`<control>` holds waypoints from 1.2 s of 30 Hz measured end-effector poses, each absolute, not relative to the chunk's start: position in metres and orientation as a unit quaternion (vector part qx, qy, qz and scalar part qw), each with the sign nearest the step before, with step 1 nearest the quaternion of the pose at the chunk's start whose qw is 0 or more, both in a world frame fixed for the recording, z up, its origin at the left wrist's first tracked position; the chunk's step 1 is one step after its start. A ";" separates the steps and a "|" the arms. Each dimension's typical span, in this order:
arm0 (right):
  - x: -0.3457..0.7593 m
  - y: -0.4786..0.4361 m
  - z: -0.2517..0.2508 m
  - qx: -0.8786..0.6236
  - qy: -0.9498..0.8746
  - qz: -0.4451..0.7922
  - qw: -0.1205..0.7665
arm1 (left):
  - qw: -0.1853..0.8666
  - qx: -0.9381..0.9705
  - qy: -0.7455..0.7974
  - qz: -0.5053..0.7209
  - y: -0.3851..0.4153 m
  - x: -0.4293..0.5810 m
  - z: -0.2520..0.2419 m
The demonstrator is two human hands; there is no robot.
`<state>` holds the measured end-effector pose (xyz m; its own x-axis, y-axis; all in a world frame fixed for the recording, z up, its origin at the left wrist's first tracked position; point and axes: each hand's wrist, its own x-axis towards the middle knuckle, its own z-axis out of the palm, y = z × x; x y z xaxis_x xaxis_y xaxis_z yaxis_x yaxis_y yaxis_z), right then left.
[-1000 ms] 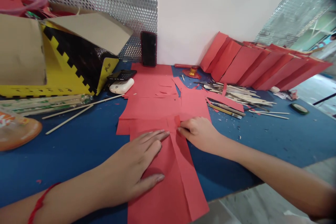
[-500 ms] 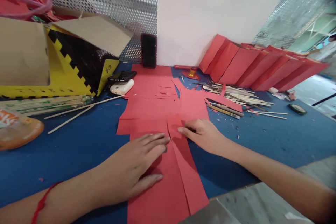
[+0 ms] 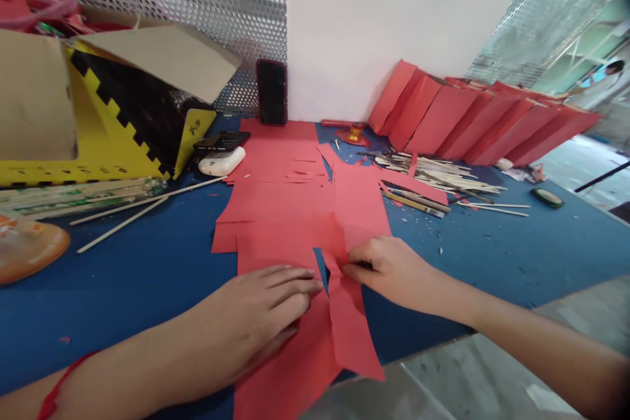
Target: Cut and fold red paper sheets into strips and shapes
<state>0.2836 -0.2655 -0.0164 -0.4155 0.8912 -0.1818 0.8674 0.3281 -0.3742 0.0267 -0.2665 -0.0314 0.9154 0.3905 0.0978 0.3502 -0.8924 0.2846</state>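
Observation:
Large sheets of red paper [image 3: 280, 203] lie in a long, overlapping layout on the blue-topped table [image 3: 113, 295], with slits and cut pieces among them. My left hand [image 3: 256, 308] presses flat on the red paper, fingers together and holding nothing. My right hand [image 3: 388, 269] pinches the edge of a long red paper strip [image 3: 350, 335] between thumb and fingers. That strip is raised a little from the sheet beside it. A narrow gap between my hands shows blue tabletop. A red thread circles my left wrist.
Behind the paper stand a black phone [image 3: 272, 92], a white case [image 3: 222, 161] and a yellow-and-black box [image 3: 118, 125]. Folded red paper pieces [image 3: 482, 118] lean along the back. Wooden sticks [image 3: 438, 177], a tape roll [image 3: 547, 197] and an orange plate [image 3: 24, 249] lie around. A person [image 3: 598, 88] stands far right.
My right hand has moved toward me, pulling the strip's edge up and aside. A blue gap has opened beside the strip. My left hand has stayed on the paper, and the view has shifted slightly.

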 end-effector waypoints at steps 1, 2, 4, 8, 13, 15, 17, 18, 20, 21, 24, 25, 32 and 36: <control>0.284 -0.266 -0.016 -0.542 -0.813 0.209 0.032 | 0.127 0.971 0.190 0.076 -0.266 0.026 -0.031; 0.285 -0.267 -0.016 -0.547 -0.810 0.206 0.037 | 0.122 0.972 0.187 0.079 -0.266 0.026 -0.031; 0.285 -0.270 -0.016 -0.564 -0.799 0.202 0.043 | 0.117 0.975 0.167 0.090 -0.266 0.025 -0.030; 0.283 -0.278 -0.016 -0.577 -0.788 0.214 0.033 | 0.117 0.985 0.098 0.079 -0.267 0.023 -0.025; 0.285 -0.284 -0.018 -0.560 -0.802 0.210 -0.002 | 0.117 0.987 0.093 0.061 -0.267 0.024 -0.022; 0.288 -0.285 -0.019 -0.557 -0.805 0.203 -0.008 | 0.124 0.986 0.093 0.058 -0.266 0.024 -0.023; 0.294 -0.287 -0.019 -0.560 -0.808 0.185 -0.006 | 0.130 0.986 0.092 0.051 -0.266 0.023 -0.024; 0.298 -0.287 -0.018 -0.562 -0.808 0.175 -0.002 | 0.134 0.985 0.092 0.050 -0.266 0.023 -0.025; 0.309 -0.285 -0.016 -0.568 -0.806 0.166 0.008 | 0.142 0.984 0.092 0.063 -0.265 0.023 -0.026; 0.316 -0.281 -0.014 -0.573 -0.803 0.166 0.015 | 0.144 0.983 0.092 0.072 -0.264 0.023 -0.026; 0.348 -0.259 -0.007 -0.605 -0.779 0.159 0.043 | 0.133 0.983 0.086 0.097 -0.263 0.023 -0.024; 0.360 -0.249 -0.005 -0.624 -0.767 0.143 0.054 | 0.126 0.984 0.083 0.099 -0.263 0.024 -0.023; 0.406 -0.190 0.008 -0.744 -0.657 -0.067 -0.105 | 0.156 0.986 0.040 0.046 -0.264 0.025 -0.010; 0.369 -0.194 0.014 -0.718 -0.670 -0.165 -0.086 | 0.250 0.968 0.022 0.013 -0.265 0.020 -0.005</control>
